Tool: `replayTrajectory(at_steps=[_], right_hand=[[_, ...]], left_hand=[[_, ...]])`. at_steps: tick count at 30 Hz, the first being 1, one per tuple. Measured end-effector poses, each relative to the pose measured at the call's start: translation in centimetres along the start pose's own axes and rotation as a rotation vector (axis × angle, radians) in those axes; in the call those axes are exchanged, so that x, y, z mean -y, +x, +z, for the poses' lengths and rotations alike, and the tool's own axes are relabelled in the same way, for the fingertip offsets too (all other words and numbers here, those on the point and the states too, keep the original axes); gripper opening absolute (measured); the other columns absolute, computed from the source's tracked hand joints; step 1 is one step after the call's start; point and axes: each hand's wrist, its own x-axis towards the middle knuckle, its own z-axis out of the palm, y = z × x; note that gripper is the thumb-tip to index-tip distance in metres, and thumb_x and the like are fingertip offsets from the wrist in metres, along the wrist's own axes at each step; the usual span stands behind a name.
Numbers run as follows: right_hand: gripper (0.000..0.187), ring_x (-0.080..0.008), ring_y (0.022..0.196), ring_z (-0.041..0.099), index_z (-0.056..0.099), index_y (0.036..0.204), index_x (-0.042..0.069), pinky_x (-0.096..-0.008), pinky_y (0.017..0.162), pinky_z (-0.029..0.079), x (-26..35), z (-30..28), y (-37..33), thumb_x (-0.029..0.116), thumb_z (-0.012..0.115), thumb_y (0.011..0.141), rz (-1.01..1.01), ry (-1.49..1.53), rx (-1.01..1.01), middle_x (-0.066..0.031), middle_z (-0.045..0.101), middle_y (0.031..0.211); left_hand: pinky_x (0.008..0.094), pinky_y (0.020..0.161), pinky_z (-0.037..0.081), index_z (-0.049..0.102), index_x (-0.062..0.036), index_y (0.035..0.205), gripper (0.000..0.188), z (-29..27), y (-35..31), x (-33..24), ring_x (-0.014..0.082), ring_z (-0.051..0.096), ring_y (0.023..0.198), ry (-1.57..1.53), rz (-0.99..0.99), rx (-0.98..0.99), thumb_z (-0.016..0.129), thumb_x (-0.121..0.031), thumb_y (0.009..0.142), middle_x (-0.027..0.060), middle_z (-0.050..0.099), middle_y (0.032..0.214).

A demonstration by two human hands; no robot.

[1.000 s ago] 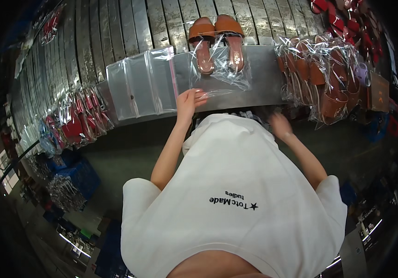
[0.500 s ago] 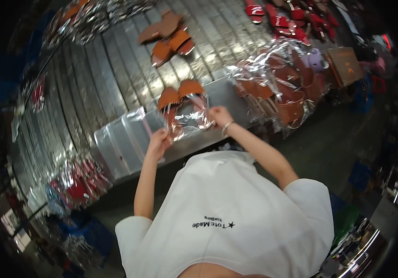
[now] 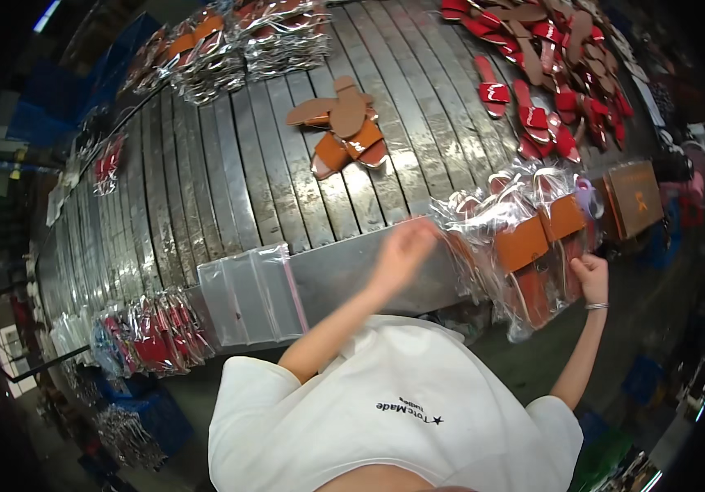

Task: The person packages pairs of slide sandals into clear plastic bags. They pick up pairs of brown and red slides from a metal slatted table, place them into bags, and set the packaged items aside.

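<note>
A clear-bagged pair of orange-brown sandals (image 3: 524,244) lies on top of a pile of other bagged brown sandals (image 3: 477,271) at the right end of the metal ledge. My right hand (image 3: 593,279), with a bracelet at the wrist, is closed at the right edge of that pair, its fingertips on the plastic. Over the ledge, left of the pile, is my left hand (image 3: 406,254), smeared by motion; its fingers cannot be made out and nothing shows in it. Flat clear plastic bags (image 3: 250,299) lie on the ledge to the left.
Loose orange sandals (image 3: 348,139) lie on the slatted metal table (image 3: 237,180). Red sandals (image 3: 549,98) are heaped at the far right, bagged pairs (image 3: 278,41) at the far left. Bagged red sandals (image 3: 155,336) stand near left. A brown box (image 3: 635,197) sits beyond the pile.
The bagged pair has gone from between my hands at the ledge's middle to the top of the right pile. Both hands have moved right, and my left hand has come off the bag.
</note>
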Motion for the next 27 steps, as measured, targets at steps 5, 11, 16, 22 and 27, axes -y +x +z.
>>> replayTrajectory(at_steps=[5,11,16,22,27], right_hand=[[0.024,-0.0082,0.062,0.037,0.049,0.071,0.004,-0.0259,0.055,0.032,1.1,1.1,-0.1,0.013,0.07,0.078,-0.021,-0.141,-0.142,0.003,0.039,0.068],[0.032,-0.0167,0.088,0.052,0.055,0.106,-0.003,-0.0284,0.08,0.042,13.8,5.9,-1.9,0.005,0.063,0.077,-0.243,-0.106,-0.459,-0.0083,0.054,0.098],[0.024,-0.0176,0.085,0.057,0.054,0.103,-0.008,-0.0285,0.079,0.045,19.1,16.8,-3.6,-0.007,0.053,0.079,-0.392,0.598,0.004,-0.0139,0.058,0.098],[0.052,-0.0197,0.12,0.042,0.037,0.131,-0.003,-0.0334,0.1,0.035,10.0,33.3,4.2,0.009,0.06,0.086,-0.081,0.6,0.245,-0.0114,0.046,0.128],[0.055,-0.0124,0.105,0.052,0.039,0.13,0.002,-0.026,0.087,0.046,11.4,36.2,-0.9,0.022,0.063,0.084,0.386,1.157,1.099,-0.0072,0.051,0.12]], left_hand=[[0.0564,0.099,0.029,-0.007,-0.0142,0.136,0.112,-11.4,15.9,7.3,0.0295,0.034,0.125,-0.354,-0.593,-0.735,0.079,-0.034,0.067,0.0162,0.029,0.137],[0.0411,0.094,0.042,0.01,-0.0115,0.131,0.087,-15.2,20.1,13.7,0.0275,0.044,0.115,-0.55,-0.239,-1.105,0.074,-0.008,0.072,0.0137,0.035,0.131],[0.0325,0.083,0.046,0.033,-0.0035,0.107,0.05,-16.0,10.4,1.8,0.0206,0.053,0.096,-0.14,-0.277,-0.674,0.069,-0.005,0.072,0.0138,0.048,0.103],[0.0238,0.074,0.039,0.038,-0.0111,0.089,0.041,-14.9,-1.0,-8.1,0.0091,0.046,0.082,0.09,-0.141,0.092,0.074,-0.013,0.07,-0.0003,0.045,0.086],[0.023,0.07,0.038,0.04,-0.011,0.088,0.045,-14.1,-2.2,-8.5,0.0081,0.044,0.08,0.015,-0.079,0.665,0.078,-0.016,0.065,-0.0029,0.045,0.083]])
